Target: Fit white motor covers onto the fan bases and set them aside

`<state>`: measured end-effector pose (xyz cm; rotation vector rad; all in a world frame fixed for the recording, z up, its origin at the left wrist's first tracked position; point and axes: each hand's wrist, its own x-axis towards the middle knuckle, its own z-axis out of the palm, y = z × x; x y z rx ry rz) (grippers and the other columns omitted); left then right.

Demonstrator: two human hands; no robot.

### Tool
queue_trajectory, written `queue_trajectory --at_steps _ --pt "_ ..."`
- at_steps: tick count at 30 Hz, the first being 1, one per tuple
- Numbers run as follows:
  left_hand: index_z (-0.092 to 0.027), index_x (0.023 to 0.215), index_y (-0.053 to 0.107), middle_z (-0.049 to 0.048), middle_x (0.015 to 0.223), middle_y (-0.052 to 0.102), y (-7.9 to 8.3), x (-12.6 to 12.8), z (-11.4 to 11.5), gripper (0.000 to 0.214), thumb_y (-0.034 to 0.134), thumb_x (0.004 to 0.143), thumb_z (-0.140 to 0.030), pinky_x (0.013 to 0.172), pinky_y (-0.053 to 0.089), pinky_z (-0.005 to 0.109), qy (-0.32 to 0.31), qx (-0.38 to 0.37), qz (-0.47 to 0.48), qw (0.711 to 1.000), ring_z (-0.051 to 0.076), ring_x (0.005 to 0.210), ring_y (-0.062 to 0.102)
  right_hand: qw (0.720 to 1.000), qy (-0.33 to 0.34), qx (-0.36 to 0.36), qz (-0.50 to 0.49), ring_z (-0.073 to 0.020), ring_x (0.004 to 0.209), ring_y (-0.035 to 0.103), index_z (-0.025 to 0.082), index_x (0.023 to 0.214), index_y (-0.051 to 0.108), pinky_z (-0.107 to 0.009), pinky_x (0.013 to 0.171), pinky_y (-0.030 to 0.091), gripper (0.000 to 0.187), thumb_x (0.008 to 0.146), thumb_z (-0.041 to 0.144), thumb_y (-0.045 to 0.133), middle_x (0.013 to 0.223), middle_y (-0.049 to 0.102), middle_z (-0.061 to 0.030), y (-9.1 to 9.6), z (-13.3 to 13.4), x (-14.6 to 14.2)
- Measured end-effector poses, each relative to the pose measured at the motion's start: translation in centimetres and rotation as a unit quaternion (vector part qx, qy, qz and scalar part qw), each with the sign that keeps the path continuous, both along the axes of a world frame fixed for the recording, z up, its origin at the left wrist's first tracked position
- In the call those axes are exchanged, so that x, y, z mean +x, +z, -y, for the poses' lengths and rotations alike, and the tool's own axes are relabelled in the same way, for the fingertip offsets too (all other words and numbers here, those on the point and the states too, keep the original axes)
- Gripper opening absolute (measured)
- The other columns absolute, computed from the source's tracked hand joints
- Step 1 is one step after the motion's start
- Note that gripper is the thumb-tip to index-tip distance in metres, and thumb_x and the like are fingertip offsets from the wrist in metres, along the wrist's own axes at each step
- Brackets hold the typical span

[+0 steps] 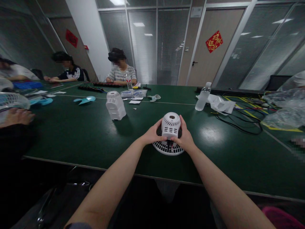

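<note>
Both hands grip a white vented plastic housing (171,123), which looks like the motor cover of a small fan. My left hand (153,133) wraps its left side, thumb across the lower front. On the right side, my right hand (185,136) holds it the same way, its thumb near the other one. Beneath the housing lies a round white fan grille (170,151), flat on the green table (147,165). Dark parts show between housing and grille; whether the two are joined I cannot tell. A second white housing (115,106) stands upright further left.
Blue fan blades (85,100) and pale blades (154,97) lie further back. A water bottle (203,97) stands at right beside white plastic wrapping (221,105) and black cables (240,124). A co-worker's hand (19,116) rests by another fan grille at far left. Other people sit across.
</note>
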<state>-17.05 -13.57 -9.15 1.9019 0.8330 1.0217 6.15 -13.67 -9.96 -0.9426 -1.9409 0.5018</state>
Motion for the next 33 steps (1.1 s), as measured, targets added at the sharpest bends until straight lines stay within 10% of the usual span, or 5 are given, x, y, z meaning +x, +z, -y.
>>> queue_trajectory --at_steps 33 --pt "-0.025 0.152 0.021 0.0159 0.155 0.036 -0.6 0.0 0.0 0.122 0.092 0.054 -0.041 0.119 0.029 0.056 0.008 0.042 -0.036 0.998 0.037 0.143 0.035 0.993 0.109 -0.029 -0.035 -0.0396 0.145 0.036 0.034 0.159 0.007 -0.062 0.118 0.029 0.114 0.073 0.051 0.081 0.163 0.030 -0.0093 0.6 0.1 0.9"
